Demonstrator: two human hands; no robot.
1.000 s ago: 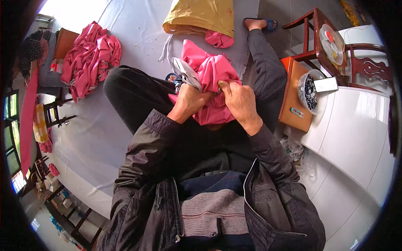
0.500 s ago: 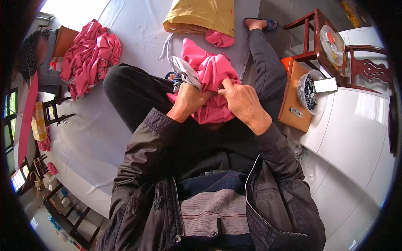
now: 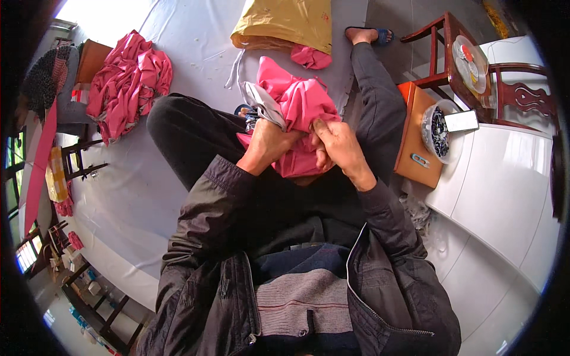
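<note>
A bunched piece of pink fabric [image 3: 303, 99] with a grey underside lies across my lap. My left hand [image 3: 270, 145] is closed on its left side, beside a folded grey part and some small dark-and-light pieces that I cannot make out clearly. My right hand [image 3: 337, 143] pinches the right side of the same fabric, thumb on top and fingers curled under. A white cord [image 3: 237, 68] trails from the grey part toward the far side. Palms and most fingertips are hidden by the cloth and the backs of the hands.
A yellow bag [image 3: 285, 24] with pink fabric at its mouth lies ahead. At the left is a pink fabric heap [image 3: 130, 83], near another person [image 3: 44, 83]. To the right, a brown box [image 3: 409, 142], a tub of small dark pieces [image 3: 439, 130] and a phone [image 3: 461, 121] sit by a wooden chair [image 3: 442, 65].
My right hand has shifted slightly left and down on the pink fabric, its fingers now curling beneath. My left hand stays in place. The person at the left has moved their head.
</note>
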